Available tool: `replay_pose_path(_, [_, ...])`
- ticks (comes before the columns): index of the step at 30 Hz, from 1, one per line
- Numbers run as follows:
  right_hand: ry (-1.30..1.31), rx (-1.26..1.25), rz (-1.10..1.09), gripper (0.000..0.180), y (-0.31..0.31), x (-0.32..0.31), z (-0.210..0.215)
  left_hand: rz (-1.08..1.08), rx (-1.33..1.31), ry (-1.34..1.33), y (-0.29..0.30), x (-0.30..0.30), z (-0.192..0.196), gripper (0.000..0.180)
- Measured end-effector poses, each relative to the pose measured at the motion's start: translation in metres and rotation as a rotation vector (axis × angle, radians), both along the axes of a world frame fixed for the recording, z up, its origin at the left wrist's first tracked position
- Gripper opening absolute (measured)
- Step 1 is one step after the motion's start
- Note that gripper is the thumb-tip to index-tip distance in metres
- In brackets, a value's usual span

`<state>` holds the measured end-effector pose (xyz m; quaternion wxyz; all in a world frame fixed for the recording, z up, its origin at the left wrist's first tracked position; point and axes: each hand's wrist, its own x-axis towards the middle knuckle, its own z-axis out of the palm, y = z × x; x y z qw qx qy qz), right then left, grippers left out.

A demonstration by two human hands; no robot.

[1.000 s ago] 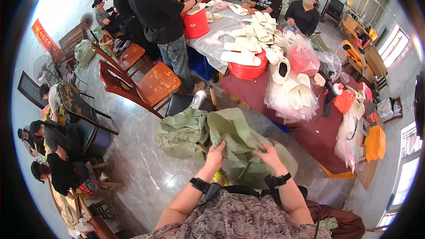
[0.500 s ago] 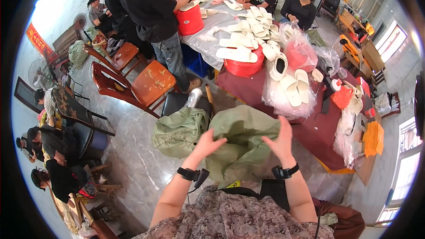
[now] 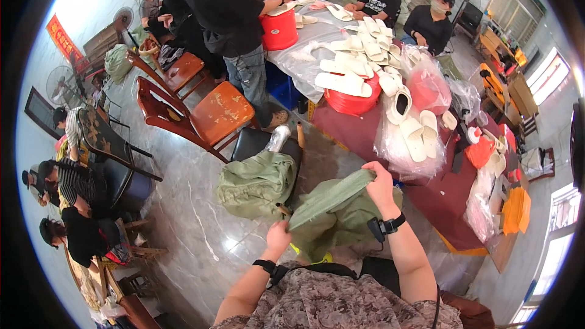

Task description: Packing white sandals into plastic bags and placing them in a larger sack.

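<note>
Right, green sack [image 3: 332, 216] looks soft, floppy, probably light: my left hand [image 3: 279, 236] and right hand [image 3: 381, 184] both pinch its rim.

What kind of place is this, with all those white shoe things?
Probably a small workshop where footwear parts are sorted or packed. A long table is heaped with white insoles, some in clear plastic bags, with people working around it. The person's left hand and right hand hold a green woven sack.
</note>
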<state>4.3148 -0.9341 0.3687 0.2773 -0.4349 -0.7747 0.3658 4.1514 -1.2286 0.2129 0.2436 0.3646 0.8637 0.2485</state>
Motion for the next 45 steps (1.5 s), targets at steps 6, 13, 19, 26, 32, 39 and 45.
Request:
replay_pose_path(6, [0.0, 0.202, 0.062, 0.031, 0.046, -0.058, 0.022, 0.585, 0.205, -0.992, -0.057, -0.026, -0.08, 0.03])
replay_pose_path(13, [-0.077, 0.418, 0.173, 0.036, 0.101, -0.118, 0.02, 0.918, 0.708, -1.312, -0.038, -0.053, -0.068, 0.026])
replay_pose_path(19, [-0.475, 0.49, 0.304, 0.025, 0.158, -0.153, -0.019, 0.909, 0.494, -0.731, -0.019, -0.069, -0.05, 0.034])
replay_pose_path(26, [-0.575, -0.081, 0.359, 0.018, 0.217, -0.246, -0.115, 1.08, 0.17, -0.356, 0.001, -0.054, -0.055, 0.04])
replay_pose_path(32, [0.013, -0.04, 0.57, 0.026, 0.229, -0.372, -0.18, 1.461, 0.303, 0.041, 0.038, -0.051, -0.072, 0.033])
replay_pose_path(39, [-0.263, -0.094, 0.803, 0.042, 0.229, -0.415, -0.282, 1.617, -0.163, -0.095, 0.071, -0.083, -0.083, 0.022])
replay_pose_path(45, [-0.669, -0.617, 0.755, 0.056, 0.251, -0.381, -0.322, 1.173, -0.479, 0.308, 0.107, -0.082, -0.071, 0.04])
